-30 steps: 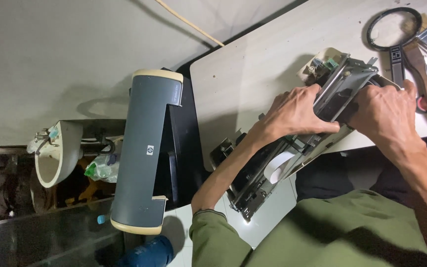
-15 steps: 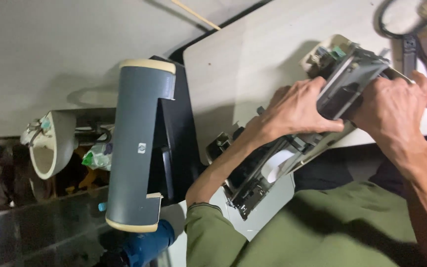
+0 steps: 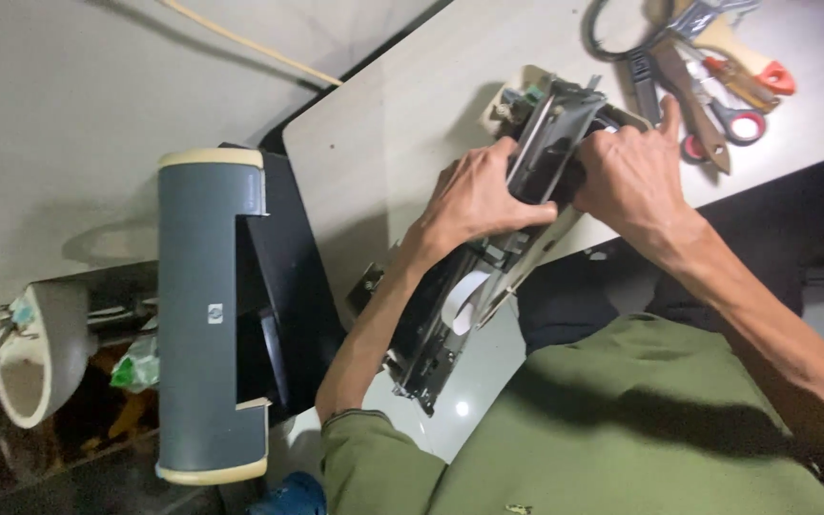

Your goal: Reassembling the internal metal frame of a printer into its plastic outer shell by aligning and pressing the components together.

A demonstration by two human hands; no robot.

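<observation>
Fingers (image 3: pixel 526 212) of the left hand (image 3: pixel 477 198) curl over the upper edge of the printer mechanism (image 3: pixel 488 257), pressed close together on its dark metal frame; the right hand (image 3: pixel 629 176) clasps the same end from the other side, its fingers wrapped out of sight around the frame, thumb raised toward the tools. Largest nearby is the pale counter (image 3: pixel 412 105), whose near edge carries the mechanism tilted, one end up on the surface and the other hanging off over the person's green-clad lap; next comes the grey printer cover (image 3: pixel 204 315) with cream end caps, standing beside the counter's corner, well apart from the hands; a white washbasin (image 3: pixel 26 358) sits farther off on that side. Crowded just beyond the right hand lie a pair of scissors (image 3: pixel 731 119) with red-rimmed loops, a wooden-handled tool (image 3: pixel 693 100), and a black cable loop (image 3: pixel 612 29). The mechanism itself is long, black and silver, with a white roller patch (image 3: pixel 469 296) midway and cream plastic at its top end.
</observation>
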